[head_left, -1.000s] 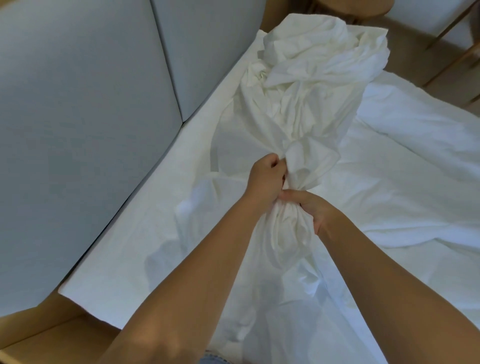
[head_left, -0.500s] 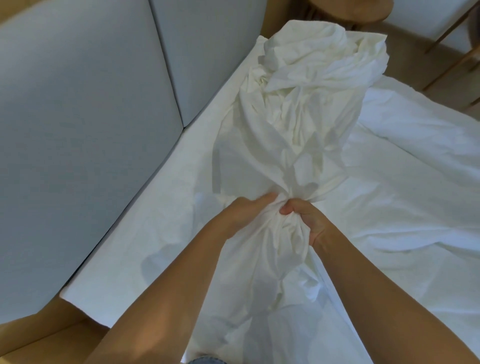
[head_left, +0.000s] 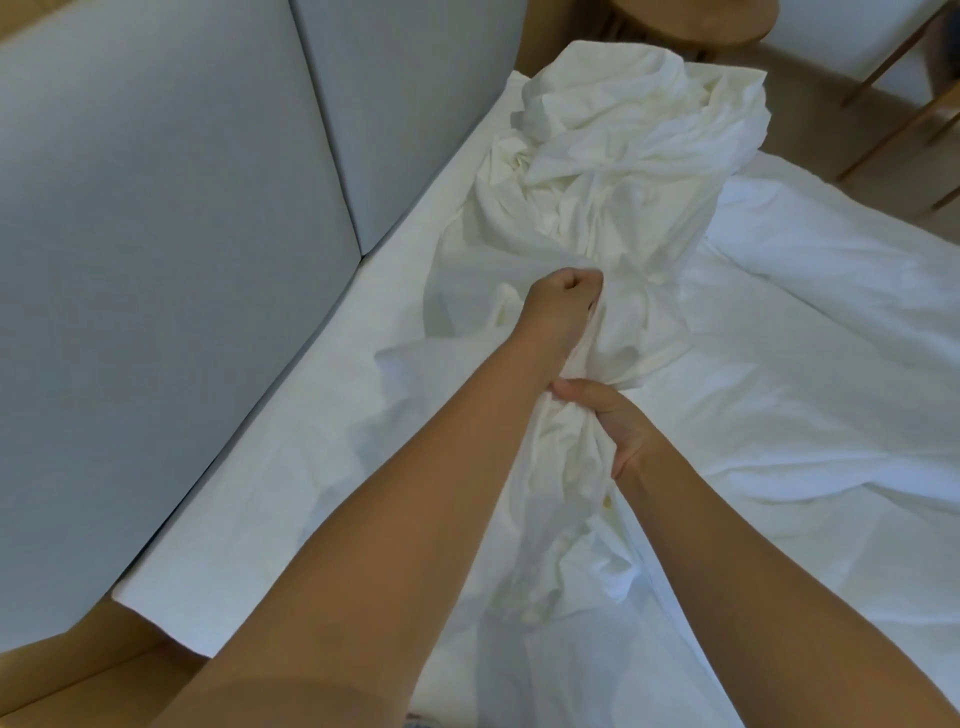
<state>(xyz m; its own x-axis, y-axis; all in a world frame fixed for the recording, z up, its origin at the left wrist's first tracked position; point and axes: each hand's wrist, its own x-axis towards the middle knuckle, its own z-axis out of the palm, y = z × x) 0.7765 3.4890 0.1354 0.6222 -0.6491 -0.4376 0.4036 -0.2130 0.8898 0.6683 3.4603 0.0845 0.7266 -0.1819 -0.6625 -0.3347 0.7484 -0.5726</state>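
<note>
On the white bed (head_left: 779, 364), the left hand (head_left: 558, 306) and right hand (head_left: 608, 421) both grip the bunched white sheet (head_left: 613, 171), fingers curled tight, left fist farther up.

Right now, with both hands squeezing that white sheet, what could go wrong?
The left hand and right hand grip only a narrow neck of the bunched sheet, so the big heap beyond might slip loose. A hard pull could also drag the flat sheet underneath out of place.
</note>
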